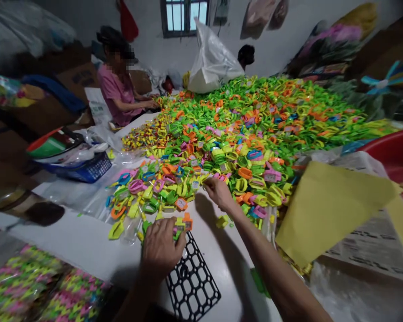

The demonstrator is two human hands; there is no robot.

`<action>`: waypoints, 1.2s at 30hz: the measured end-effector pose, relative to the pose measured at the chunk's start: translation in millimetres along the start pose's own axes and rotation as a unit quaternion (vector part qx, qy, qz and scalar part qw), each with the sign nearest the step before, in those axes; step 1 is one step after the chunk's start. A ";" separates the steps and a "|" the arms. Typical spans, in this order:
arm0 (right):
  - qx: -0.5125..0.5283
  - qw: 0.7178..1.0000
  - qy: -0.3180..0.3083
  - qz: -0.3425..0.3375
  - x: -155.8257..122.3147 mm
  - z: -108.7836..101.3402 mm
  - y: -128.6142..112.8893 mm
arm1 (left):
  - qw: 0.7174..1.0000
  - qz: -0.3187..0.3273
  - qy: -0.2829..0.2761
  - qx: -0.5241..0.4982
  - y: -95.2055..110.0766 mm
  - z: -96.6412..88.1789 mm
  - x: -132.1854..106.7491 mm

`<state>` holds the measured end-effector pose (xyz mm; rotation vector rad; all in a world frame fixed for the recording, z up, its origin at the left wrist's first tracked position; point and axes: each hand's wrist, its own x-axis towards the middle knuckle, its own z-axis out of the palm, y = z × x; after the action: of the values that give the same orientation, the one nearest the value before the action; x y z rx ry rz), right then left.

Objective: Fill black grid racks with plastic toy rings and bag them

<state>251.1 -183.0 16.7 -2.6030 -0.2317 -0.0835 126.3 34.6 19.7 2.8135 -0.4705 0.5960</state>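
Left hand (161, 252) and right hand (220, 193) apart: the left closes on a small yellow-green plastic piece (178, 232) above a black plastic lattice frame (192, 281); the right's fingertips (207, 184) reach a vast multicoloured plastic heap (245, 134), spread unsorted across the white tabletop (70, 237).

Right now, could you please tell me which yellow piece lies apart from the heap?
The yellow plastic piece just below the right hand, alone on the white table top; the others lie in the heap.

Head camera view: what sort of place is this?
Probably a workshop for hand assembly of plastic goods: a heap of bright plastic pieces, a co-worker at the same table, and a black grid tray.
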 end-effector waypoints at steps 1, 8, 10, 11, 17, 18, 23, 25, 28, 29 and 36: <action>-0.023 1.000 0.011 0.017 24.2 0.7 -2.3 | 1.000 0.007 0.018 -0.002 -1.3 1.8 -0.9; -0.063 0.992 0.029 0.106 90.9 31.3 -14.7 | 1.000 -0.004 0.028 -0.010 0.8 5.9 -3.4; -0.077 0.988 0.030 0.131 73.4 23.9 1.0 | 1.000 -0.006 0.011 -0.012 3.8 0.6 -2.1; -0.077 0.986 0.040 0.146 59.5 17.3 9.6 | 1.000 -0.005 0.009 -0.014 4.3 -3.0 -0.8; 0.343 0.937 0.022 0.058 -81.4 5.2 6.7 | 0.998 -0.057 0.005 -0.040 -0.5 -23.2 17.4; 0.383 0.923 -0.002 0.033 -106.2 15.1 -2.5 | 0.997 -0.052 -0.031 -0.041 0.6 -24.2 20.7; 0.497 0.864 -0.025 0.070 -164.2 77.1 -39.9 | 0.980 -0.036 -0.196 -0.008 14.2 -18.8 28.0; 0.481 0.875 -0.005 0.051 -159.5 89.0 -43.8 | 0.980 -0.038 -0.197 -0.002 17.5 -17.3 27.7; 0.374 0.928 -0.005 -0.008 -145.8 92.6 -42.0 | 0.980 -0.036 -0.198 0.001 17.7 -18.1 26.7; 0.328 0.944 -0.010 -0.023 -141.8 92.4 -40.9 | 0.979 -0.034 -0.200 0.001 16.9 -18.6 26.4; 0.235 0.966 -0.052 -0.091 -125.1 90.6 -39.7 | 0.978 -0.029 -0.206 0.002 12.0 -23.1 27.6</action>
<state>122.3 -122.0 -54.8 -2.1107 -0.4672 0.0398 137.8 22.9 53.9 2.9432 -0.4548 -0.0065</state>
